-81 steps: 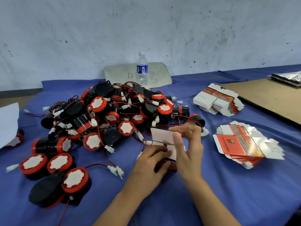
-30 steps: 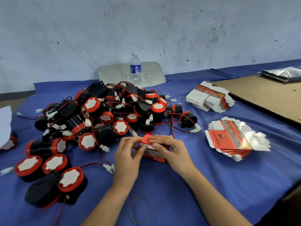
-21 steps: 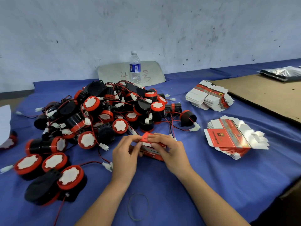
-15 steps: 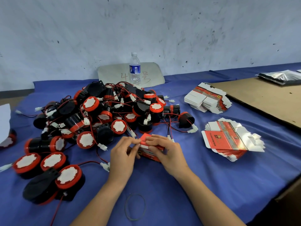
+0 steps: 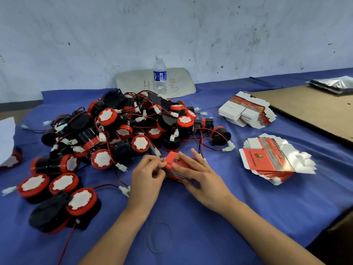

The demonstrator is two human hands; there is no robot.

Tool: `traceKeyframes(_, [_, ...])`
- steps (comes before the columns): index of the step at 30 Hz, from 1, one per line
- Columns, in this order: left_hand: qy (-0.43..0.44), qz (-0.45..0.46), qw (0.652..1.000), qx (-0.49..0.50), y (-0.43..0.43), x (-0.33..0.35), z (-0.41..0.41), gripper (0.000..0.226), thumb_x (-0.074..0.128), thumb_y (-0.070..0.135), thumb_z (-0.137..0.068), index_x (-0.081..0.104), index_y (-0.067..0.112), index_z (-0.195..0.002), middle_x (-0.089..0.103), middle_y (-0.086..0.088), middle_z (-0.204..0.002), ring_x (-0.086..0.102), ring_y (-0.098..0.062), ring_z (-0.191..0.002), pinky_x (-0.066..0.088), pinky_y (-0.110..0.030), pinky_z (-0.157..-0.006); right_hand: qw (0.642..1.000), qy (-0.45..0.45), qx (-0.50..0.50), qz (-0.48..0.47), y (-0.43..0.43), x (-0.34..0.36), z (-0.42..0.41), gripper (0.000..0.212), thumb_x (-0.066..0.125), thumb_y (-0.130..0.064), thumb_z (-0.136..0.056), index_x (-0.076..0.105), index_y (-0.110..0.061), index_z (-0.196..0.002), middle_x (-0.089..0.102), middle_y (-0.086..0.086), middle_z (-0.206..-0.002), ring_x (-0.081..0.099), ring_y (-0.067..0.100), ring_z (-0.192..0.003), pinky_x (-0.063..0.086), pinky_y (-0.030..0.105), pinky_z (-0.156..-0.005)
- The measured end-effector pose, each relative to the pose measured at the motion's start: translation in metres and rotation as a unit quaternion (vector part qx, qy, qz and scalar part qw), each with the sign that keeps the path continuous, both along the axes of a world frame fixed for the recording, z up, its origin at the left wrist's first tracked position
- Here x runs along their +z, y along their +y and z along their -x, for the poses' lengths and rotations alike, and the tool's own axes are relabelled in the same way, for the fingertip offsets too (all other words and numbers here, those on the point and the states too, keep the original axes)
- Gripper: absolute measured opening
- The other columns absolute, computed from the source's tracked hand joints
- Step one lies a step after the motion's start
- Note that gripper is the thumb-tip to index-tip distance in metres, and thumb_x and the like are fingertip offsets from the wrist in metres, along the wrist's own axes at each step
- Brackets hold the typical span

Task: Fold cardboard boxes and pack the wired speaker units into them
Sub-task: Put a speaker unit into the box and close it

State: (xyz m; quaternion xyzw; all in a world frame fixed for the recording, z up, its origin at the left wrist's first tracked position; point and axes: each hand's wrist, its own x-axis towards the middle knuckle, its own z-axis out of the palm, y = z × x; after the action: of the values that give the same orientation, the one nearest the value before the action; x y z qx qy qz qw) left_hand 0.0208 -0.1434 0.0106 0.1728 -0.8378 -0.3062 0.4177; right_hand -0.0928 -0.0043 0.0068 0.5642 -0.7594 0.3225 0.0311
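Blue cloth point(image 5: 248, 217) covers the table right up to the person's forearms, and a loose rubber band point(image 5: 159, 237) lies on it nearest the camera, between the two arms. Just beyond, both hands meet over a small red printed carton point(image 5: 172, 161) that sits on the cloth. The left hand point(image 5: 147, 175) is curled, its fingertips pinching the carton's left end. The right hand point(image 5: 200, 175) lies over the carton's top with its fingers spread and fairly straight, the thumb along the near face. The carton is folded into shape; whether a speaker is inside cannot be seen. To the left, three wired speaker units point(image 5: 80, 199) with red rims and white faces lie close by. Behind them and the hands rises a large tangled pile of speakers point(image 5: 122, 131), black bodies, red wires and white plugs all mixed. A white sheet point(image 5: 6, 138) pokes in at the far left edge, partly over another unit. Right of the hands sits a stack of flat unfolded cartons point(image 5: 267, 159), fanned out. A second such stack point(image 5: 246, 111) lies farther back, beside a brown cardboard sheet point(image 5: 315, 108) with a silvery plastic bag point(image 5: 336, 85) at its far end. Behind the pile a clear water bottle point(image 5: 160, 75) stands upright before a grey board point(image 5: 133, 81) marked in red. That board leans on the scuffed, pale wall point(image 5: 172, 31).
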Motion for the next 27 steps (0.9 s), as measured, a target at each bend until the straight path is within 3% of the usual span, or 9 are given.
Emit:
traceKeyframes(2, [-0.006,0.009,1.0,0.001,0.0,0.0,0.0,0.02,0.065,-0.018,-0.076,0.067,0.001,-0.081,0.059,0.0,-0.095,0.056,-0.006,-0.079,0.047,-0.017,-0.067,1.0,-0.016,-0.001,0.016,0.0,-0.001,-0.005,0.047,0.054,-0.013,-0.095,0.052,-0.037,-0.135,0.027,-0.014,-0.153,0.012,0.021,-0.148,0.026,0.033,-0.113])
traceKeyframes(4, [-0.017,0.021,0.999,-0.018,0.004,0.0,-0.001,0.024,0.065,-0.014,-0.076,0.067,0.005,-0.091,0.057,0.0,-0.105,0.056,-0.005,-0.087,0.047,-0.017,-0.075,0.997,0.021,-0.01,0.073,0.003,-0.001,-0.009,0.04,0.058,-0.009,-0.092,0.06,-0.023,-0.13,0.047,0.002,-0.143,0.042,0.031,-0.131,0.033,0.033,-0.109])
traceKeyframes(6, [-0.029,0.041,0.997,-0.058,0.008,0.002,-0.002,0.036,0.067,0.002,-0.079,0.065,0.016,-0.111,0.052,0.006,-0.119,0.053,-0.007,-0.105,0.044,-0.021,-0.093,0.985,0.015,-0.04,0.165,0.006,0.001,-0.008,0.03,0.059,-0.014,-0.091,0.066,-0.012,-0.12,0.062,0.003,-0.122,0.058,0.017,-0.108,0.046,0.025,-0.095])
traceKeyframes(9, [-0.041,0.042,0.99,-0.125,0.009,0.006,-0.005,0.058,0.067,0.042,-0.077,0.048,0.034,-0.132,0.044,0.017,-0.134,0.042,-0.007,-0.124,0.033,-0.018,-0.105,0.957,-0.123,-0.09,0.248,0.01,0.009,-0.009,0.02,0.05,-0.024,-0.094,0.068,-0.019,-0.104,0.068,-0.003,-0.101,0.061,0.002,-0.091,0.046,0.011,-0.078])
traceKeyframes(12, [-0.048,-0.098,0.977,-0.181,0.012,0.007,-0.007,0.079,0.077,0.054,-0.065,0.043,0.036,-0.134,0.053,0.019,-0.127,0.052,0.002,-0.116,0.042,-0.011,-0.092,0.936,-0.216,-0.045,0.272,0.012,0.012,-0.012,0.02,0.043,-0.029,-0.096,0.062,-0.027,-0.097,0.068,-0.01,-0.091,0.063,0.005,-0.086,0.047,0.017,-0.075])
traceKeyframes(14, [-0.043,-0.16,0.967,-0.195,0.015,0.006,-0.008,0.07,0.085,0.046,-0.061,0.05,0.037,-0.121,0.065,0.018,-0.113,0.062,0.0,-0.102,0.048,-0.013,-0.081,0.939,-0.228,0.009,0.257,0.013,0.012,-0.016,0.021,0.048,-0.04,-0.091,0.059,-0.026,-0.101,0.066,-0.009,-0.089,0.063,0.008,-0.083,0.048,0.019,-0.073])
traceKeyframes(16, [-0.031,-0.181,0.962,-0.202,0.017,0.004,-0.008,0.061,0.087,0.045,-0.059,0.053,0.032,-0.108,0.069,0.017,-0.102,0.067,-0.002,-0.09,0.052,-0.016,-0.072,0.945,-0.232,0.015,0.229,0.012,0.011,-0.018,0.029,0.062,-0.048,-0.078,0.053,-0.031,-0.1,0.065,-0.015,-0.085,0.062,0.002,-0.076,0.046,0.014,-0.067])
traceKeyframes(19, [-0.033,-0.206,0.956,-0.209,0.019,0.003,-0.007,0.064,0.084,0.048,-0.055,0.051,0.028,-0.106,0.07,0.016,-0.099,0.068,-0.004,-0.087,0.055,-0.021,-0.073,0.948,-0.245,-0.017,0.202,0.009,0.009,-0.018,0.038,0.066,-0.055,-0.066,0.049,-0.032,-0.091,0.065,-0.028,-0.08,0.061,-0.005,-0.072,0.042,0.007,-0.061])
traceKeyframes(27, [-0.072,-0.215,0.956,-0.187,0.02,0.003,-0.002,0.061,0.08,0.055,-0.049,0.054,0.032,-0.099,0.071,0.018,-0.089,0.066,0.0,-0.077,0.049,-0.014,-0.065,0.947,-0.258,-0.055,0.182,0.009,0.011,-0.013,0.046,0.06,-0.063,-0.067,0.047,-0.02,-0.076,0.061,-0.019,-0.063,0.051,-0.001,-0.057,0.038,0.013,-0.054])
